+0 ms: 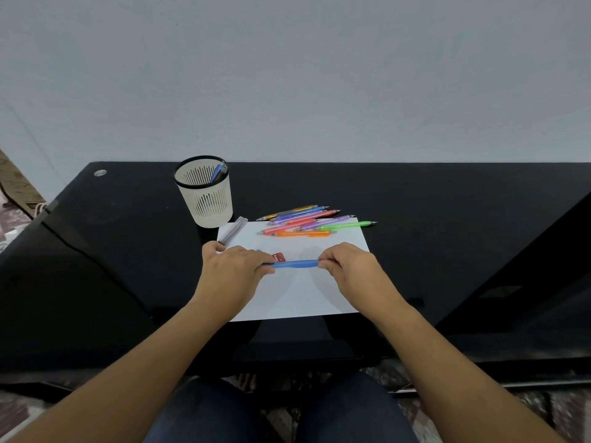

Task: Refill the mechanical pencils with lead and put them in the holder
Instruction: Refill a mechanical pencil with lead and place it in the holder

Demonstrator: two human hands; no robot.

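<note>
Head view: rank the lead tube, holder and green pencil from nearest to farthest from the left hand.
1. Lead tube, just beyond the left hand.
2. Holder, behind the tube, back left.
3. Green pencil, off to the right.

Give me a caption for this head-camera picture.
Left hand and right hand hold a blue pencil by its ends over white paper, spare pencils and holder beyond.

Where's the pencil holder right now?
In the head view, the holder stands on the table left of centre, just beyond the paper's far left corner, left of the loose pencils.
</note>
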